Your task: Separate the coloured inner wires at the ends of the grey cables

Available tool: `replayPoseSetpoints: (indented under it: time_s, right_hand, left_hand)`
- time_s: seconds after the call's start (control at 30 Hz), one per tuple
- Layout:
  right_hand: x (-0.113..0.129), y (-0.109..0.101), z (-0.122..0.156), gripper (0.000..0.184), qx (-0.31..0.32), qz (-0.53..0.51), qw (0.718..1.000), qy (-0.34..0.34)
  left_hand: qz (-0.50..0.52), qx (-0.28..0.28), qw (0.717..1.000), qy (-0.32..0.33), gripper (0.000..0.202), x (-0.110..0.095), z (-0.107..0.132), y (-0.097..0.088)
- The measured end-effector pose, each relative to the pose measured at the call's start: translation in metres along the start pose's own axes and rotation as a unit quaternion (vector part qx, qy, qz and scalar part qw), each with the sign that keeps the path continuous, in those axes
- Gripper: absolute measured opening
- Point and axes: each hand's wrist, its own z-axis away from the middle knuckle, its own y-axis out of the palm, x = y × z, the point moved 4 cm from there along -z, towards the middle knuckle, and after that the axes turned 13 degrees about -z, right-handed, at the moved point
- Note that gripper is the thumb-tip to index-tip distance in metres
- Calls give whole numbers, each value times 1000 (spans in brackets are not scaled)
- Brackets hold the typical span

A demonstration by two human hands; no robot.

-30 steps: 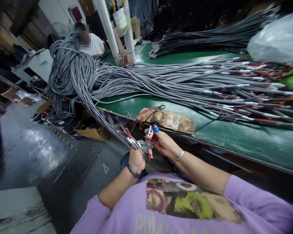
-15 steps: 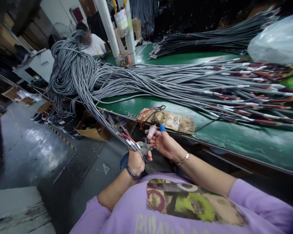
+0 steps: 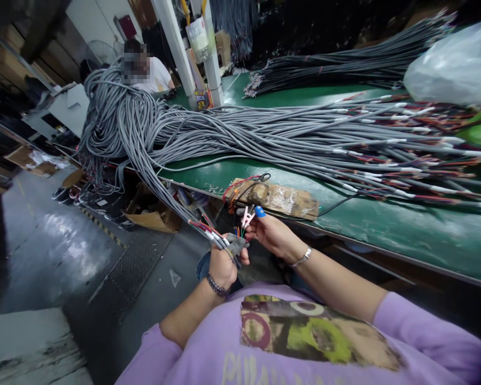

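My left hand [image 3: 223, 264], with grey coverings on its fingers, is closed around a bundle of grey cables [image 3: 200, 227] with white sleeves and bare coloured wires near their ends. Coloured wire ends [image 3: 238, 231] stick up past its fingertips. Close on the right is my right hand [image 3: 272, 235], blue tape on its thumb. Its bent fingers are pressed together at the wire ends; what they pinch is too small to make out. A pale pink clip [image 3: 247, 218] sits right at these fingertips, beside the thumb; whether the fingers touch it I cannot tell.
A worn wooden block [image 3: 292, 200] with red and black leads lies at the edge of the green bench [image 3: 385, 240]. Long grey cables [image 3: 244, 131] cover the bench; dark cables [image 3: 328, 69] and a plastic bag [image 3: 457, 64] lie behind. A person [image 3: 156, 75] is at the far left.
My right hand has shifted slightly left, its thumb closer to the pink clip. The clip, blurred before, now shows sharply and stands a little further left. My left hand keeps its grip.
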Motion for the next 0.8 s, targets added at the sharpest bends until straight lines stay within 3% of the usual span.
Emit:
replayPoseSetpoints:
  time_s: [0.17,0.4,0.6,0.8]
  right_hand:
    - [-4,3,-5,39,20,2,1000,-17]
    - [1,1,0,51,6,153,977,-147]
    - [-9,0,-10,44,11,-11,999,-30]
    - [-10,0,-13,34,-14,-77,997,-23]
  left_hand:
    - [8,6,1000,-17,29,-4,-6,5]
    - [18,12,999,-25,26,-1,-7,4]
    - [15,9,999,-35,28,-1,-8,6]
    - [12,1,999,-41,28,0,-8,7]
